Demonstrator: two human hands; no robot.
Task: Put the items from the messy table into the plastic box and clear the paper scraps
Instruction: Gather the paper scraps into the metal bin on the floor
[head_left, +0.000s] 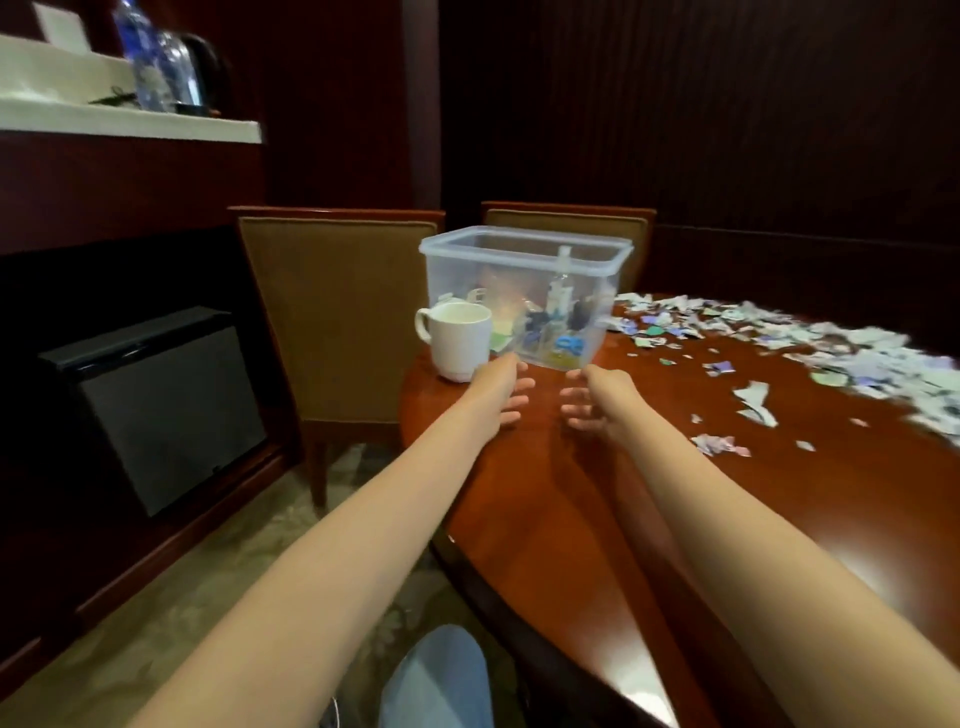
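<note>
My left hand (506, 389) and right hand (589, 397) hovered with fingers loosely spread, holding nothing, just before the plastic box (519, 259); paper scraps (779, 332) littered the table (571, 493).

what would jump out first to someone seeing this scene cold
The clear plastic box at the far left edge of the glossy wooden table draws the eye first. It holds a few items, and a white mug stands right beside it. A left forearm and a right forearm reach toward the box, and a wide drift of torn paper scraps covers the table's right side.
</note>
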